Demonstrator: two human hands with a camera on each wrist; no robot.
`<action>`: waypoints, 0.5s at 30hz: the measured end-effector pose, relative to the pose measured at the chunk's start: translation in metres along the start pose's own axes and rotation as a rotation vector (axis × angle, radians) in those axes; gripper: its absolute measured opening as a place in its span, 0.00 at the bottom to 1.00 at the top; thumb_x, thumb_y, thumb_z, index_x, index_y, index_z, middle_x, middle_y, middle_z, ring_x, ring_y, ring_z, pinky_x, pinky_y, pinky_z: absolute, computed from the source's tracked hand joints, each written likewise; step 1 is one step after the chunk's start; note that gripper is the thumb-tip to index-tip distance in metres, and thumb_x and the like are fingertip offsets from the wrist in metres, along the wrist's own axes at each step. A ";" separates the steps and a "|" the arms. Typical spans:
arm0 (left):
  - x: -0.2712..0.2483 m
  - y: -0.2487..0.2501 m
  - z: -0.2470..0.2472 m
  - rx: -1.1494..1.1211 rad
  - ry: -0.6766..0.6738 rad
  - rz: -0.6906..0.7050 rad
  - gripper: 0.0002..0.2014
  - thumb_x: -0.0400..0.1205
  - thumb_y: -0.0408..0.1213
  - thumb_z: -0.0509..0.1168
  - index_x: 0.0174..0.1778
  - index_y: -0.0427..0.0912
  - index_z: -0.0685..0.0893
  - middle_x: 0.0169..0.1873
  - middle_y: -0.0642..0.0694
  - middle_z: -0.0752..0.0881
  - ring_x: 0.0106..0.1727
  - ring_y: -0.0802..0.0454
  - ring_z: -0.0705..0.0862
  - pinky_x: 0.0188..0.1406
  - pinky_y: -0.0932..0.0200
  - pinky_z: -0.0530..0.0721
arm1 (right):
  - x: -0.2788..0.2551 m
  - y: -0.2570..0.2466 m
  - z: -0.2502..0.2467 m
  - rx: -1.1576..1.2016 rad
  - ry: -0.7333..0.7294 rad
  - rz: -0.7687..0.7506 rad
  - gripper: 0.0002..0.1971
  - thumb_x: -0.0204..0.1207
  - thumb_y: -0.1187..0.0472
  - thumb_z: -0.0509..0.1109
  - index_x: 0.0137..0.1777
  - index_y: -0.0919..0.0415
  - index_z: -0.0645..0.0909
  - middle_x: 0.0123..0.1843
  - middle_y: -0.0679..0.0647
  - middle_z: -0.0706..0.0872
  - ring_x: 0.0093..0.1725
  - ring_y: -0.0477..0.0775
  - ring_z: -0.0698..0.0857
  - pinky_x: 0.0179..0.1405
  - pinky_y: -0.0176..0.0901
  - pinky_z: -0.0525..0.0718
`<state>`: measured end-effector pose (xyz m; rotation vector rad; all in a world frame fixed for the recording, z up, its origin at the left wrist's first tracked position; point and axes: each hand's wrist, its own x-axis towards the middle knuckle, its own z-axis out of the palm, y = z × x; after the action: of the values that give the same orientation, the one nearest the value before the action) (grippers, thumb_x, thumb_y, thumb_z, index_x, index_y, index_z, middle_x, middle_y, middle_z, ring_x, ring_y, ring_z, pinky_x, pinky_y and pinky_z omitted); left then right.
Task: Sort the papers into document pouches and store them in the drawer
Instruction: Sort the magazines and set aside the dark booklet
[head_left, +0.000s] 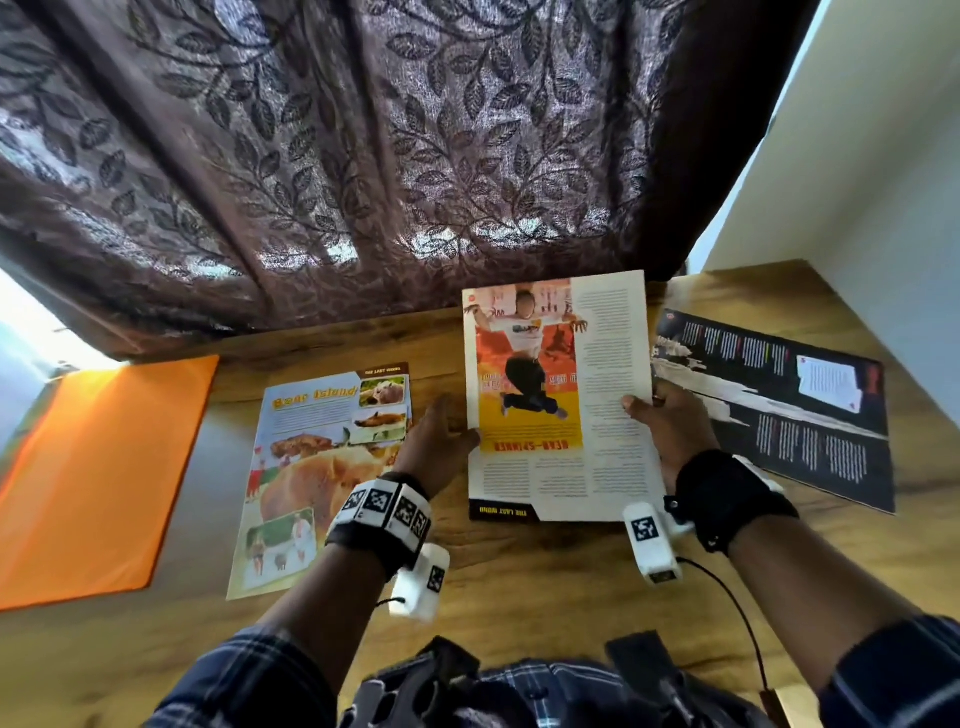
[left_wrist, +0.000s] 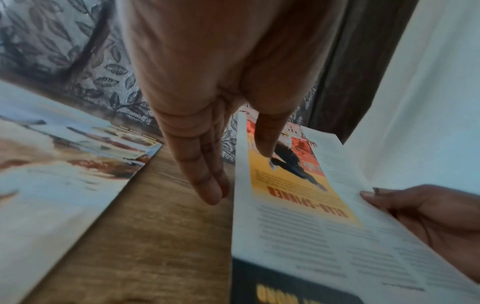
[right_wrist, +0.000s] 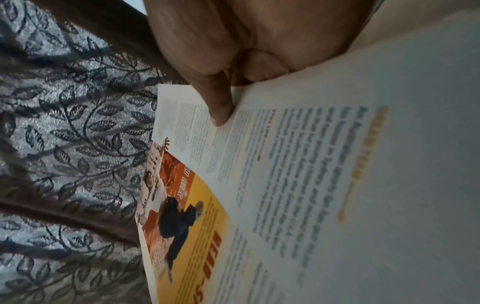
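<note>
Head-spinner page (head_left: 558, 395) in right hand (head_left: 670, 431), left hand (head_left: 436, 441) at its left edge

Bare desk (head_left: 519, 582) lies open between bear page (head_left: 311, 467) and held page (head_left: 561, 405); curtain (head_left: 363, 156) walls the back.

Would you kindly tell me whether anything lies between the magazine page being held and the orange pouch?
Yes: the Bear Island page lies flat on the table between the held magazine page and the orange pouch. The right hand holds it raised, so it could probably pass over.
</note>
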<state>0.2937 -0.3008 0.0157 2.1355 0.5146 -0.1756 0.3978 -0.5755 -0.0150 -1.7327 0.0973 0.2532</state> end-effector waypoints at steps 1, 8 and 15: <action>0.003 -0.002 0.001 -0.039 -0.005 -0.001 0.27 0.81 0.41 0.72 0.75 0.50 0.70 0.65 0.47 0.87 0.62 0.45 0.87 0.59 0.37 0.87 | 0.001 -0.001 0.000 0.037 0.002 0.012 0.11 0.75 0.65 0.74 0.56 0.56 0.89 0.55 0.54 0.93 0.56 0.61 0.91 0.63 0.68 0.85; 0.011 -0.008 0.002 -0.203 -0.014 0.035 0.19 0.80 0.31 0.73 0.63 0.51 0.78 0.58 0.48 0.89 0.58 0.49 0.89 0.57 0.37 0.89 | 0.002 -0.007 0.005 0.120 0.014 0.033 0.11 0.79 0.68 0.71 0.60 0.61 0.87 0.56 0.56 0.92 0.56 0.62 0.91 0.63 0.67 0.85; 0.016 -0.013 -0.012 -0.135 0.025 0.061 0.18 0.78 0.28 0.73 0.61 0.49 0.82 0.55 0.49 0.90 0.58 0.47 0.89 0.58 0.40 0.88 | -0.004 0.000 0.019 0.115 0.019 0.088 0.15 0.77 0.68 0.73 0.63 0.61 0.83 0.60 0.61 0.90 0.59 0.64 0.88 0.60 0.58 0.85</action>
<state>0.3015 -0.2799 0.0078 2.0210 0.4627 -0.0775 0.3914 -0.5575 -0.0165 -1.6190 0.1988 0.2903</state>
